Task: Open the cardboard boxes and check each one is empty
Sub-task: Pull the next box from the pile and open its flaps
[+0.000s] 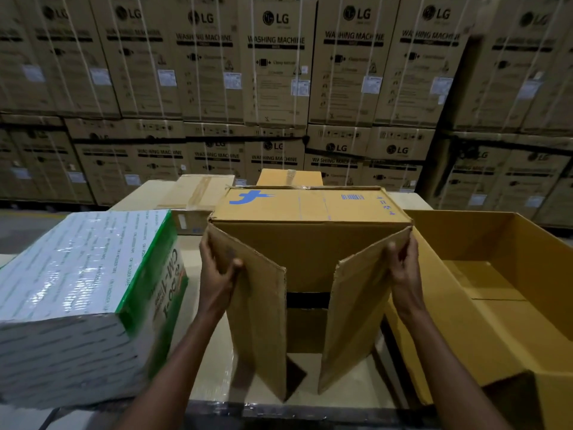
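Centrally, cardboard box on its side, left hand and right hand gripping its open flaps

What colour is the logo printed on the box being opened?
Blue, on the cardboard box top face; head view.

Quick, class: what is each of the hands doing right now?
Left hand: grips the box's left flap.
Right hand: grips the right flap.
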The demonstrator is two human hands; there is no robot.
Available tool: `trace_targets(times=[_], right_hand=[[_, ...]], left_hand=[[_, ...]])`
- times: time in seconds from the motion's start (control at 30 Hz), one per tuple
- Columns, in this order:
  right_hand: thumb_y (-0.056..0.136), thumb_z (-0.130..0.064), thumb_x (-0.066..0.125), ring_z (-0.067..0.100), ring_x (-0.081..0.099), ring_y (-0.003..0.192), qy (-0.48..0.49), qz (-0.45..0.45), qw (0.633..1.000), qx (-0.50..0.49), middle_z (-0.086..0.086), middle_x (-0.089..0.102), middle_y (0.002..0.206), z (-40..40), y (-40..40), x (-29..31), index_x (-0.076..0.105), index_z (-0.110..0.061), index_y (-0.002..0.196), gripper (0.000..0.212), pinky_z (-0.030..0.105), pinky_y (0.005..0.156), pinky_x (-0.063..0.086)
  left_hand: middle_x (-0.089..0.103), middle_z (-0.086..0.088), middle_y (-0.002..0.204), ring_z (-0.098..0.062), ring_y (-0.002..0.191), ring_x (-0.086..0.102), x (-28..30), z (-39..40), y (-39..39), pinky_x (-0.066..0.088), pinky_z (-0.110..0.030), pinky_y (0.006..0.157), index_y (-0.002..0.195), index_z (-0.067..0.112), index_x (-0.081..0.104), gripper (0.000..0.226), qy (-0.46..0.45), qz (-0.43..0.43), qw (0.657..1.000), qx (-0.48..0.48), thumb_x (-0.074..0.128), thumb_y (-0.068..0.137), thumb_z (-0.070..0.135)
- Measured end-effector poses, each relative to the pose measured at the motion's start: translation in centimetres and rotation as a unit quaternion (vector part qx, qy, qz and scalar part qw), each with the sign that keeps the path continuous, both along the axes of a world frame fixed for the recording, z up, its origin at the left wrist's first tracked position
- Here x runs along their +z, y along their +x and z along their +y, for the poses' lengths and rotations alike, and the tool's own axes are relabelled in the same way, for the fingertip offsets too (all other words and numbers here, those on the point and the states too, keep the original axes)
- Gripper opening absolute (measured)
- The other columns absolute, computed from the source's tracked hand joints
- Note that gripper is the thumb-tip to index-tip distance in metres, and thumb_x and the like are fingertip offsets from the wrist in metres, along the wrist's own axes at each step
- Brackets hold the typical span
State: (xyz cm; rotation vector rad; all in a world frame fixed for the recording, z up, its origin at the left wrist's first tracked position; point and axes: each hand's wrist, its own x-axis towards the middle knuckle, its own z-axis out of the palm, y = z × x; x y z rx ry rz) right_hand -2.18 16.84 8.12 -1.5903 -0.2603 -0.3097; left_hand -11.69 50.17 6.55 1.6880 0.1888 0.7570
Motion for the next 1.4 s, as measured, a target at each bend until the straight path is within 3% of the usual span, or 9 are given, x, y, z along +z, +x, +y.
trace_targets(times=[0.13, 0.23, 0.33, 0.53, 0.7, 0.83, 1.2, 1.3, 1.4], right_hand=[[0.07, -0.079, 0.068, 0.021, 0.046, 0.141, -0.026, 0.116, 0.993, 0.007, -0.007, 0.046, 0.154, -0.9, -1.2, -7.9, 0.033, -0.041, 0.154, 0.098, 0.05, 0.107, 0.048], [0.06, -0.08, 0.078, 0.026, 0.044, 0.143, -0.055, 0.201, 0.978, 0.031, -0.004, 0.044, 0.157, -1.2, -1.8, -12.2, 0.031, -0.035, 0.156, 0.116, 0.05, 0.111, 0.045], [0.068, -0.069, 0.081, 0.026, 0.043, 0.142, -0.057, 0.226, 0.972, 0.036, -0.003, 0.041, 0.158, -0.7, -2.1, -13.7, 0.023, -0.03, 0.161, 0.117, 0.047, 0.112, 0.042], [0.064, -0.076, 0.078, 0.025, 0.06, 0.125, -0.082, 0.173, 0.98, -0.053, -0.003, 0.063, 0.137, 0.3, -1.0, -13.2, 0.048, -0.029, 0.148, 0.101, 0.045, 0.101, 0.053], [0.073, -0.069, 0.078, 0.031, 0.053, 0.132, -0.145, 0.185, 0.966, -0.108, 0.006, 0.054, 0.148, -0.2, 0.4, -12.3, 0.041, -0.032, 0.153, 0.096, 0.05, 0.104, 0.05], [0.082, -0.059, 0.077, 0.031, 0.051, 0.133, -0.168, 0.191, 0.959, -0.126, 0.006, 0.052, 0.15, 0.0, 1.4, -11.3, 0.042, -0.031, 0.155, 0.085, 0.048, 0.106, 0.048], [0.087, -0.06, 0.068, 0.038, 0.045, 0.136, -0.295, 0.306, 0.9, -0.099, 0.01, 0.051, 0.151, 0.0, 0.5, -13.0, 0.04, -0.022, 0.155, 0.082, 0.049, 0.109, 0.044], [0.092, -0.046, 0.067, 0.039, 0.041, 0.134, -0.38, 0.233, 0.886, -0.129, 0.01, 0.051, 0.147, 1.5, -0.5, -11.3, 0.044, -0.024, 0.15, 0.066, 0.049, 0.108, 0.039], [0.094, -0.033, 0.069, 0.03, 0.051, 0.127, -0.328, 0.167, 0.928, -0.063, 0.008, 0.055, 0.142, 5.0, -1.6, -9.9, 0.051, -0.024, 0.145, 0.055, 0.042, 0.1, 0.049]], left_hand=[[0.039, -0.003, 0.16, -0.028, 0.143, 0.044, -8.2, 0.4, -0.8, 0.044, -0.049, 0.111, 0.156, 0.04, 0.015, 0.103, -0.02, 0.174, 0.983, -0.054, 0.081, 0.079, 0.055], [0.044, -0.003, 0.157, -0.03, 0.138, 0.049, -12.1, -0.1, -1.4, 0.047, -0.054, 0.109, 0.156, 0.035, 0.02, 0.099, -0.053, 0.26, 0.961, -0.078, 0.079, 0.079, 0.057], [0.051, -0.001, 0.151, -0.028, 0.134, 0.054, -12.5, -0.3, -0.8, 0.049, -0.053, 0.107, 0.155, 0.03, 0.029, 0.095, -0.074, 0.251, 0.964, -0.051, 0.079, 0.078, 0.058], [0.064, 0.001, 0.134, -0.025, 0.12, 0.062, -11.4, -0.4, -0.4, 0.056, -0.047, 0.097, 0.146, 0.026, 0.048, 0.076, -0.034, 0.221, 0.974, 0.028, 0.077, 0.081, 0.054], [0.064, 0.009, 0.118, -0.015, 0.102, 0.061, -9.4, 0.3, 0.0, 0.054, -0.034, 0.087, 0.142, 0.027, 0.055, 0.06, 0.019, 0.192, 0.98, 0.05, 0.079, 0.088, 0.036], [0.067, 0.01, 0.128, -0.016, 0.11, 0.064, -8.7, 1.4, 0.8, 0.056, -0.04, 0.093, 0.141, 0.032, 0.056, 0.064, 0.044, 0.221, 0.974, 0.04, 0.075, 0.083, 0.051], [0.063, -0.008, 0.14, -0.03, 0.122, 0.06, -12.2, 0.3, -0.1, 0.053, -0.047, 0.101, 0.148, 0.019, 0.051, 0.062, 0.046, 0.319, 0.946, 0.029, 0.071, 0.093, 0.039], [0.053, -0.01, 0.15, -0.033, 0.132, 0.053, -12.3, 0.5, -0.2, 0.048, -0.049, 0.107, 0.154, 0.017, 0.04, 0.072, 0.069, 0.334, 0.94, 0.009, 0.071, 0.093, 0.041], [0.034, -0.008, 0.164, -0.033, 0.146, 0.038, -12.9, 0.1, -1.1, 0.039, -0.054, 0.114, 0.161, 0.022, 0.026, 0.094, 0.113, 0.358, 0.927, 0.004, 0.071, 0.087, 0.059]])
